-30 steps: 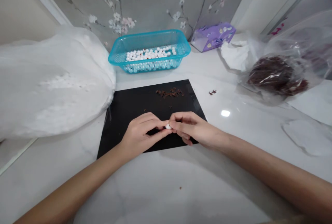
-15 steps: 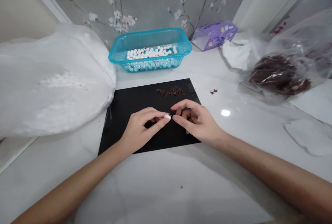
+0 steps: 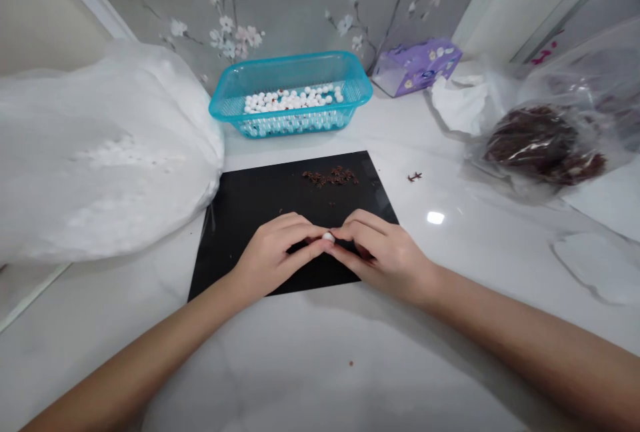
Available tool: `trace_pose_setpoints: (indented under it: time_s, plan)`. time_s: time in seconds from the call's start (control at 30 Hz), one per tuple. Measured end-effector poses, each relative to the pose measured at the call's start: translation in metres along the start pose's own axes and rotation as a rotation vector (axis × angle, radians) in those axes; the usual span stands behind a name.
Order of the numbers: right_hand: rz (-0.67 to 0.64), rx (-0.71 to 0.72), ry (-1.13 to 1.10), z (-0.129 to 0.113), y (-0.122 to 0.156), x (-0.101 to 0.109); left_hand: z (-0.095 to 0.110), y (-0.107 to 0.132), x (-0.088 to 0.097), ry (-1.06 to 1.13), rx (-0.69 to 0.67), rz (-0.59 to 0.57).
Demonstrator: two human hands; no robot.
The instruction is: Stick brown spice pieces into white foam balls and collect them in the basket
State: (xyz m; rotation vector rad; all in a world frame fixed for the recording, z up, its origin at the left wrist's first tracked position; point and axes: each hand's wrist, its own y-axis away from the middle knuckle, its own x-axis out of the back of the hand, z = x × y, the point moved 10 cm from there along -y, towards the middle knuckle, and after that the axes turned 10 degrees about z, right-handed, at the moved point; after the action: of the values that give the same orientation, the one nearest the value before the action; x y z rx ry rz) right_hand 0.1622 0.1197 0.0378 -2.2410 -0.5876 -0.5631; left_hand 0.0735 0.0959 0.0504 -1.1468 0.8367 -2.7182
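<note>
Over the black mat, at six o'clock from the blue basket, we pinch one small white bead between the closed fingertips of our left hand and right hand; it seems light, hard and slippery, best gripped at its sides.

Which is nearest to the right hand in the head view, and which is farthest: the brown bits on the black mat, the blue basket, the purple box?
From the right hand:
1. Brown bits, just beyond it on the black mat.
2. Blue basket, farther back, slightly left.
3. Purple box, at the back, by the wall.
</note>
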Motion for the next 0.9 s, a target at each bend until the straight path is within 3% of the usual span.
trace_pose_setpoints:
  time_s: [0.37, 0.63, 0.77, 0.9]
  plan:
    - [-0.040, 0.056, -0.002, -0.010, -0.001, -0.001, 0.003, 0.001, -0.003, 0.012, -0.024, -0.033]
    - [-0.122, -0.202, 0.234, 0.029, -0.009, -0.011, -0.024, 0.000, 0.003, -0.035, 0.201, 0.040]
    - [-0.176, -0.194, 0.327, 0.033, -0.010, -0.019, -0.035, -0.008, 0.023, -0.157, 0.186, 0.110]
    - [-0.124, -0.247, 0.298, 0.040, -0.011, -0.015, -0.041, -0.052, 0.063, -0.323, 0.108, 0.267]
